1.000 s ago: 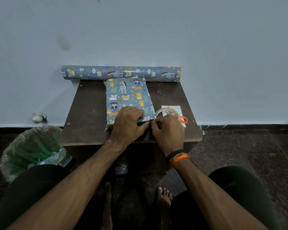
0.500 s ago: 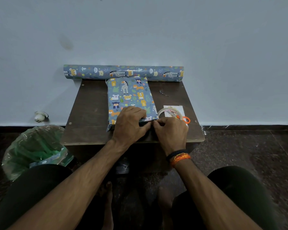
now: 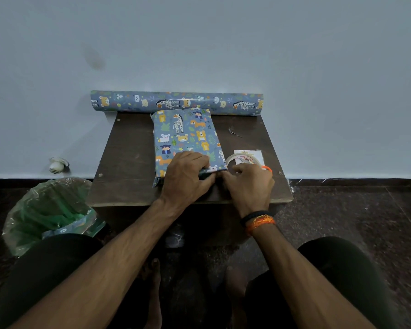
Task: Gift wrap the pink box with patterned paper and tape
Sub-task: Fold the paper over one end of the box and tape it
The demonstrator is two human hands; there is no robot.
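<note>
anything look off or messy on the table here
A small dark scrap lies loose on the table right of the wrapped box, whose near-left corner flap sticks out unfolded. Nothing looks spilled or damaged.
</note>
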